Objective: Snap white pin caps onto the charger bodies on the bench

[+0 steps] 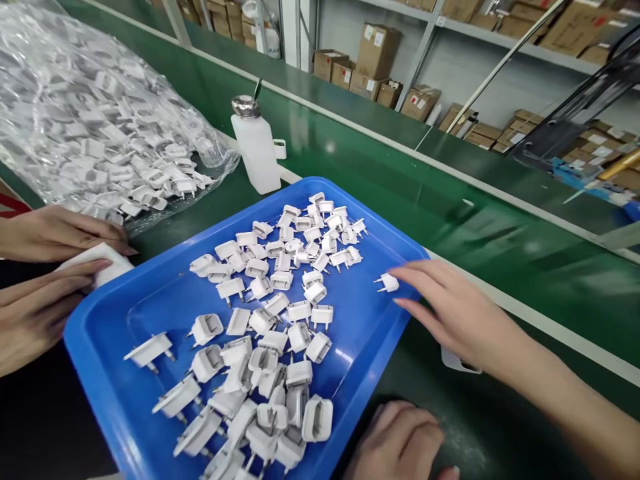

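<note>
My right hand [440, 310] reaches in from the right over the tray's edge. A small white two-pin plug housing [387, 283] is at its fingertips, between thumb and fingers, pins pointing left. My left hand [397, 443] lies low on the dark green bench beside the tray, fingers curled; whatever they may hold is hidden. The blue tray [360, 373] stands on the bench, tilted in view. Many white plug housings [300, 310] lie loose in it, some with open hollow backs facing up, others showing their metal pins.
At left, another person's hands [55, 267] hold a folded white cloth [107, 263] by the tray rim. A clear plastic bag [100, 120] of white housings lies behind. A white pump bottle [256, 150] stands past the tray. Cardboard boxes [379, 50] fill shelves beyond the green belt.
</note>
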